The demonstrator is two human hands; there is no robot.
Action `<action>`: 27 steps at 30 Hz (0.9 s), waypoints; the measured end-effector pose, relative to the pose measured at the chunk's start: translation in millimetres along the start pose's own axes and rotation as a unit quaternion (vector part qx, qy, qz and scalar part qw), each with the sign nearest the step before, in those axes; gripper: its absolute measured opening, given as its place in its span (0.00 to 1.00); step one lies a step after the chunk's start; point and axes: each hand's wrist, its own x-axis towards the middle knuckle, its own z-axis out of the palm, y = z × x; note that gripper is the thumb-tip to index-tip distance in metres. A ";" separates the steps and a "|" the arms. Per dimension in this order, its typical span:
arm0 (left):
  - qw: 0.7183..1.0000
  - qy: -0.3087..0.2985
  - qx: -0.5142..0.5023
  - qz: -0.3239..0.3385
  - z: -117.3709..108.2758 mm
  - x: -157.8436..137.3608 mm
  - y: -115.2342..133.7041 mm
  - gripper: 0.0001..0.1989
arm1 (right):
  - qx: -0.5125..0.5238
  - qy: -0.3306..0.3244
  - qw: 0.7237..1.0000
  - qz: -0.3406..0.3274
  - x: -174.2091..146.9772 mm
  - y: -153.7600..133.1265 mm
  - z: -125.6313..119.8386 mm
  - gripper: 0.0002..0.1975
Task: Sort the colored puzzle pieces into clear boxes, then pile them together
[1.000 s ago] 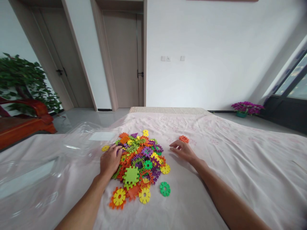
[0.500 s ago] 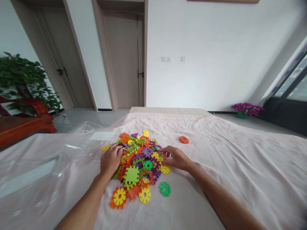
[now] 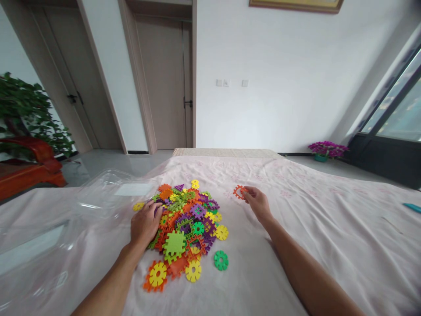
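A heap of plastic building pieces point(image 3: 174, 244) in orange, green, yellow and purple lies on the pink-white cloth, toothed squares mixed with notched discs. My left hand point(image 3: 144, 224) rests against the heap's left side, fingers loosely spread over the pieces and gripping none that I can see. Right of the heap, my right hand point(image 3: 258, 202) pinches an orange toothed square frame point(image 3: 236, 192) just above or on the cloth. Behind those fingers, the spot of the separate orange piece is covered. Near the heap's front right, a green notched disc point(image 3: 221, 260) lies alone.
A clear plastic container point(image 3: 98, 199) stands left of the heap, with another clear plastic piece point(image 3: 36, 259) nearer me. At the far right lies a teal object point(image 3: 412, 207). A red wooden chair point(image 3: 42, 158) stands beyond the left edge.
My right hand has moved right and away from the heap, now with an orange square frame in its fingers. My left hand stays at the heap. The whole view has shifted slightly.
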 end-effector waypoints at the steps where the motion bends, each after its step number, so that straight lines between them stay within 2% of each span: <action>1: 1.000 0.000 0.000 0.000 -0.2 0.0 0.0 0.20 | 0.007 0.016 1.000 0.014 3.7 5.5 -5.6 0.23; 4: 1.000 -0.001 0.000 0.001 -1.1 0.0 0.7 0.20 | -0.041 0.060 0.997 0.027 10.8 19.5 -21.1 0.25; 7: 1.000 0.000 0.003 0.000 -2.7 -0.1 2.2 0.20 | -0.163 0.102 0.981 -0.002 12.4 25.6 -30.0 0.22; 9: 1.000 -0.001 0.005 -0.002 -3.5 -0.3 3.1 0.19 | -0.207 0.101 0.973 -0.027 11.0 23.3 -28.9 0.19; 11: 1.000 -0.003 0.004 -0.003 -3.8 -0.5 3.6 0.20 | -0.201 0.061 0.976 -0.061 7.5 16.6 -21.0 0.16; 14: 1.000 -0.006 0.002 -0.006 -3.2 -0.5 3.3 0.20 | -0.161 -0.038 0.976 -0.144 -4.2 0.9 -0.2 0.12; 18: 1.000 -0.007 0.000 -0.005 -2.5 -0.2 2.8 0.20 | -0.139 -0.176 0.949 -0.223 -30.5 -25.7 26.1 0.14; 20: 1.000 -0.007 0.000 -0.005 -2.4 -0.2 2.9 0.20 | -0.157 -0.219 0.929 -0.254 -42.9 -38.1 33.8 0.16; 23: 1.000 -0.007 0.002 -0.009 -2.1 -0.3 2.8 0.20 | -0.212 -0.249 0.905 -0.273 -53.5 -50.2 40.3 0.17; 27: 1.000 -0.005 0.000 -0.010 -1.8 -0.2 2.4 0.19 | -0.257 -0.246 0.896 -0.264 -55.6 -52.8 45.0 0.13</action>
